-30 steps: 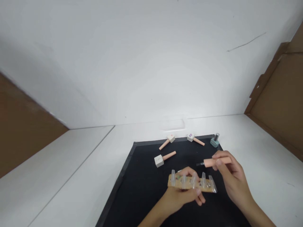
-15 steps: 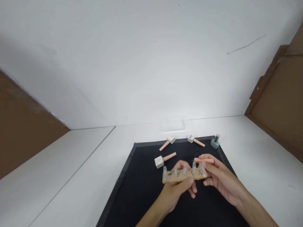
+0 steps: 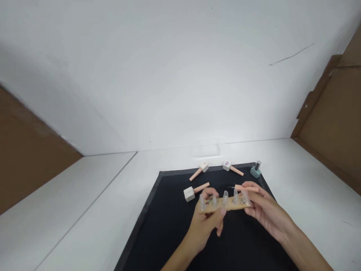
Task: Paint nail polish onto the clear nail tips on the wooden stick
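In the head view my left hand (image 3: 207, 220) is closed around a narrow tan strip (image 3: 217, 205), thumb in front and fingers behind. Several clear nail tips (image 3: 225, 198) stand upright in a row along the strip. Between the fingers of my right hand (image 3: 261, 205) is a nail polish brush (image 3: 243, 188) with a pink cap handle. Its thin dark bristle end points left, behind and above the strip. The right fingers are close to the strip's right end; whether they touch it I cannot tell.
A white bottle with a pink cap (image 3: 189, 194) lies left of my hands on the black mat (image 3: 163, 226). Two similar bottles, one at the back left (image 3: 203, 167) and one at the back right (image 3: 227, 166), lie farther off. A teal bottle (image 3: 255, 172) stands at the mat's far right corner.
My left hand has raised the strip slightly and shifted it right, tilting its right end up. My right hand has moved the brush a little right and up, showing more of its bristle end.
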A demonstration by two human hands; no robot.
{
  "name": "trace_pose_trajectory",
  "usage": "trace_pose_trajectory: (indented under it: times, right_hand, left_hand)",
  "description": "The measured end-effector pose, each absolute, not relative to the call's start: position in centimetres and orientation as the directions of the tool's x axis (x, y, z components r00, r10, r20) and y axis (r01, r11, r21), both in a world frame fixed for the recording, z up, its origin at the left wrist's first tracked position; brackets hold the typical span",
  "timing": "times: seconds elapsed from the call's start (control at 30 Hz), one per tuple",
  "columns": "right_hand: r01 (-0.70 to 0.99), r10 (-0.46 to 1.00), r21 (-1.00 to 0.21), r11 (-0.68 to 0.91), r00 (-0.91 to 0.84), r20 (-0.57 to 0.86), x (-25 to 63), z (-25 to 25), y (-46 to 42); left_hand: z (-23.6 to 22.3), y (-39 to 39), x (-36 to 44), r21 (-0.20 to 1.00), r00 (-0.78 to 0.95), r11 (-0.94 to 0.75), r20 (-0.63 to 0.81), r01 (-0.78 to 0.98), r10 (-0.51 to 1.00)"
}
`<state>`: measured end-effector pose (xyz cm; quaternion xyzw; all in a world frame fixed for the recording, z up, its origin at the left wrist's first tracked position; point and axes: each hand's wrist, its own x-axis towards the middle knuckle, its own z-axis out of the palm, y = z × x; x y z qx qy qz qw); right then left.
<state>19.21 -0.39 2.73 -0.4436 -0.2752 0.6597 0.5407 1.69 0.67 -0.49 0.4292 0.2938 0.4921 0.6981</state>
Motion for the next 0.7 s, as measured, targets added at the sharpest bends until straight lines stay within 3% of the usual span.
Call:
trace_pose_trajectory:
  times: [0.17,0.7]
  right_hand:
    - [-0.477,0.962,-0.848,-0.233,0.017,-0.274,19.53,2.72,-0.28]
    - [-0.48,0.954,-0.841,-0.249,0.031,-0.3,19.4,2.85,-0.29]
  left_hand:
    - [-0.37,0.74,1.45,0.883,0.172,0.06,0.023,-0.466,0.985]
    - [-0.07,0.81,1.6,0.889,0.219,0.034,0.076,-0.457,0.973]
